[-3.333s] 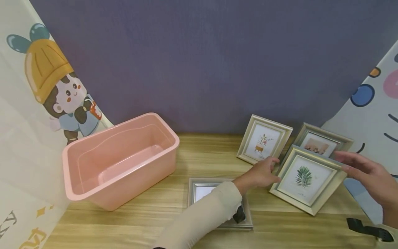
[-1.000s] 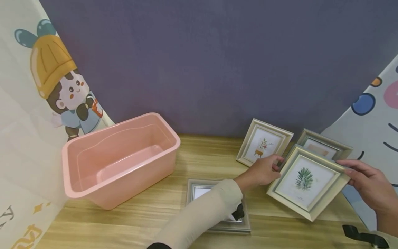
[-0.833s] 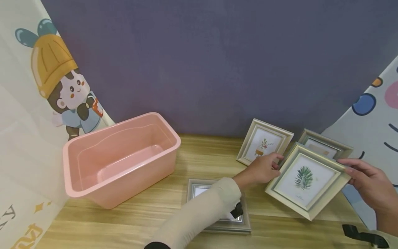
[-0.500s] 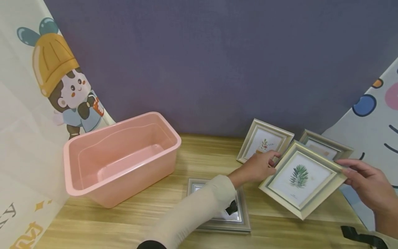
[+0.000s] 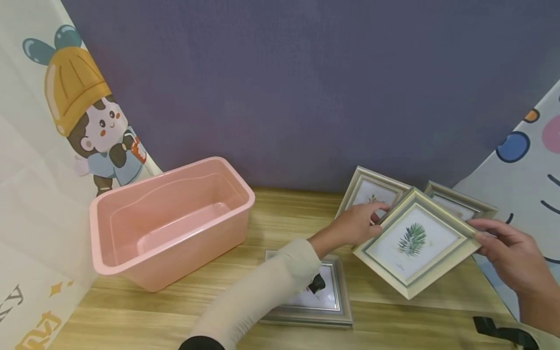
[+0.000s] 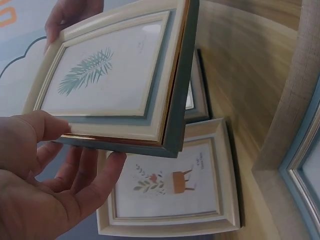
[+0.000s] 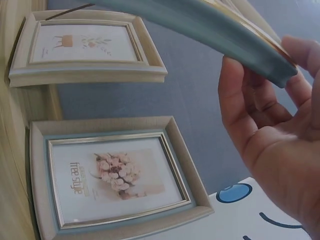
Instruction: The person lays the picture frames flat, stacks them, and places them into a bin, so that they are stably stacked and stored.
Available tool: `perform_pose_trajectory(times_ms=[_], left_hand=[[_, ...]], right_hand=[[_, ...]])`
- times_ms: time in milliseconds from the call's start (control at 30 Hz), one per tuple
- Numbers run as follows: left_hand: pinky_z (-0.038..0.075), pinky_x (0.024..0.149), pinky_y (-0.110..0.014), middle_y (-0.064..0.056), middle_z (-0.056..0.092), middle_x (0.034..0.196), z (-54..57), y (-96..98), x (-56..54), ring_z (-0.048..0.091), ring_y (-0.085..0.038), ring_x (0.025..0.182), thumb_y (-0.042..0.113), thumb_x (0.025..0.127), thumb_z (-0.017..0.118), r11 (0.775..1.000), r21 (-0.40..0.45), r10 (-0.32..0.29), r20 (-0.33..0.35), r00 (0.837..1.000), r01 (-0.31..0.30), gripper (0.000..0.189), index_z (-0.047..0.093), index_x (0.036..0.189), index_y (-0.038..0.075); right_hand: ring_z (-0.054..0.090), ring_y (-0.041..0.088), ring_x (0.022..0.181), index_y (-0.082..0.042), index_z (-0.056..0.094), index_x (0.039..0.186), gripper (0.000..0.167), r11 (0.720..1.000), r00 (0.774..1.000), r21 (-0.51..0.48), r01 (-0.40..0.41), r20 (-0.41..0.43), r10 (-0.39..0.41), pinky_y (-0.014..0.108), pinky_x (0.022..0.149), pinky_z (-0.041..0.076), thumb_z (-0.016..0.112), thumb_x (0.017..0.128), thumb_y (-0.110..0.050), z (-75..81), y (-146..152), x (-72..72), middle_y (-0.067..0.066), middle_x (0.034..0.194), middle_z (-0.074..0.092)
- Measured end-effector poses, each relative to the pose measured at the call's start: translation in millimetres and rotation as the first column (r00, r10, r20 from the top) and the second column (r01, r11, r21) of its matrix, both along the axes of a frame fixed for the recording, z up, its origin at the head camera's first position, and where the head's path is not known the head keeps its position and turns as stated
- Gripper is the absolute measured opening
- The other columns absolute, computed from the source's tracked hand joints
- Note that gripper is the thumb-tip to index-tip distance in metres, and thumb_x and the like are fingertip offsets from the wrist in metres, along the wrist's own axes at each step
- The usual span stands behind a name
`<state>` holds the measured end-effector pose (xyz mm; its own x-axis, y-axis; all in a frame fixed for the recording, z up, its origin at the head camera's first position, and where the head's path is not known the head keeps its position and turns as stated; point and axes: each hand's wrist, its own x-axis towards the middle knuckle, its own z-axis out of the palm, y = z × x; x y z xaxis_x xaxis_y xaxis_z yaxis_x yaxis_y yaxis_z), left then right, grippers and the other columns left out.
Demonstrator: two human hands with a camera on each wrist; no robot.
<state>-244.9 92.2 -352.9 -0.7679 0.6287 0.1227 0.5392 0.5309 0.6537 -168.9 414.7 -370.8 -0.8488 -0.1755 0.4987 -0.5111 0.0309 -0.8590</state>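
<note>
Both hands hold a picture frame (image 5: 413, 240) with a green leaf print, pale with a blue-green back edge. It is tilted, its picture toward the head camera. My left hand (image 5: 356, 223) pinches its left side, thumb in front and fingers behind, as the left wrist view shows. At the opposite corner my right hand (image 5: 509, 253) pinches it between thumb and fingers. Behind stand a pale frame with a potted plant print (image 6: 167, 185) and a greyer frame with a pink flower print (image 7: 120, 175), both partly covered in the head view.
A grey frame (image 5: 344, 294) lies face up on the wooden table (image 5: 183, 311) beneath the left forearm. The pink plastic bin (image 5: 197, 257) stands at the left, nothing inside it. A dark wall (image 5: 284, 97) closes the back, with printed sheets at both sides.
Both hands have carried the leaf frame left and slightly up, off its place before the flower frame. It now overlaps more of the potted plant frame. The bin has stayed put.
</note>
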Motion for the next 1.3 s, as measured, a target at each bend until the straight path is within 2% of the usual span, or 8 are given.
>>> perform_pose_trajectory(times_ms=[200, 333, 567, 733, 933, 1133, 1200, 1300], left_hand=[[0.046, 0.071, -0.009, 0.006, 0.074, 0.111, 5.6, -9.5, 1.3, 0.064, 0.002, 0.090, 0.015, 0.096, 0.062, 0.999, 0.044, -0.031, 0.027, 0.999, 0.029, 0.056, 0.050, 0.150, 0.022], [0.047, 0.071, -0.009, 0.006, 0.074, 0.110, 7.7, -14.8, 2.1, 0.063, 0.002, 0.092, 0.015, 0.097, 0.062, 0.997, 0.071, -0.029, 0.067, 0.997, 0.024, 0.055, 0.051, 0.150, 0.024], [0.050, 0.071, -0.011, 0.004, 0.074, 0.109, 14.5, -26.0, 0.3, 0.062, 0.001, 0.090, 0.015, 0.098, 0.063, 0.992, 0.125, -0.024, 0.098, 0.995, 0.012, 0.049, 0.057, 0.145, 0.026], [0.049, 0.070, -0.015, 0.000, 0.074, 0.113, 20.7, -38.1, -3.1, 0.063, -0.003, 0.092, 0.014, 0.099, 0.061, 0.989, 0.149, -0.044, 0.126, 0.991, 0.025, 0.045, 0.060, 0.142, 0.024], [0.048, 0.072, -0.016, -0.001, 0.073, 0.118, 25.1, -52.2, -5.4, 0.062, -0.003, 0.096, 0.014, 0.099, 0.059, 0.993, 0.105, -0.072, 0.132, 0.989, 0.058, 0.045, 0.059, 0.143, 0.025], [0.048, 0.071, -0.016, 0.000, 0.072, 0.105, 26.7, -67.3, -6.4, 0.059, -0.005, 0.081, 0.010, 0.099, 0.057, 0.988, 0.104, -0.131, 0.155, 0.979, 0.116, 0.046, 0.058, 0.144, 0.019], [0.046, 0.070, -0.016, 0.000, 0.070, 0.101, 27.3, -71.9, -6.3, 0.056, -0.005, 0.076, 0.009, 0.099, 0.057, 0.986, 0.103, -0.148, 0.166, 0.975, 0.132, 0.045, 0.058, 0.143, 0.018], [0.043, 0.067, -0.018, -0.003, 0.067, 0.098, 28.0, -77.8, -6.1, 0.050, -0.006, 0.071, 0.009, 0.100, 0.056, 0.984, 0.085, -0.170, 0.170, 0.971, 0.158, 0.044, 0.058, 0.143, 0.016]], right_hand=[[0.071, 0.006, 0.099, 0.008, 0.058, 0.132, 0.044, 0.999, 0.999, -0.012, -0.045, -0.001, 0.045, 0.017, 0.075, 0.058, 0.033, 0.099, 0.022, 1.9, -5, -1.8, 0.003, 0.125, 0.064], [0.070, 0.008, 0.101, 0.010, 0.053, 0.137, 0.047, 0.993, 0.993, -0.019, -0.117, 0.015, 0.118, 0.020, 0.073, 0.058, 0.030, 0.099, 0.024, 2.0, -5, -1.7, 0.004, 0.130, 0.062], [0.069, 0.009, 0.108, 0.008, 0.041, 0.149, 0.056, 0.973, 0.967, 0.000, -0.233, 0.108, 0.232, 0.024, 0.076, 0.060, 0.028, 0.098, 0.026, 3.5, -9, -2.4, 0.003, 0.137, 0.056], [0.068, 0.012, 0.107, 0.005, 0.035, 0.154, 0.061, 0.946, 0.930, -0.022, -0.324, 0.176, 0.323, 0.030, 0.075, 0.062, 0.028, 0.096, 0.027, 5.0, -19, -5.9, 0.007, 0.132, 0.053], [0.066, 0.014, 0.112, 0.001, 0.033, 0.156, 0.064, 0.916, 0.887, -0.060, -0.396, 0.233, 0.398, 0.033, 0.080, 0.063, 0.028, 0.096, 0.025, 5.6, -33, -8.9, 0.007, 0.133, 0.053], [0.069, 0.017, 0.111, -0.009, 0.034, 0.158, 0.063, 0.891, 0.842, -0.049, -0.452, 0.306, 0.444, 0.036, 0.077, 0.063, 0.027, 0.101, 0.018, 5.7, -45, -12.2, 0.002, 0.137, 0.057], [0.070, 0.019, 0.110, -0.013, 0.035, 0.158, 0.063, 0.879, 0.821, -0.056, -0.473, 0.333, 0.463, 0.038, 0.077, 0.064, 0.027, 0.103, 0.015, 5.2, -49, -13.2, -0.001, 0.138, 0.058], [0.071, 0.022, 0.110, -0.018, 0.034, 0.159, 0.064, 0.847, 0.771, -0.101, -0.523, 0.367, 0.520, 0.040, 0.078, 0.063, 0.025, 0.105, 0.013, 4.2, -57, -15.0, -0.001, 0.141, 0.061]])
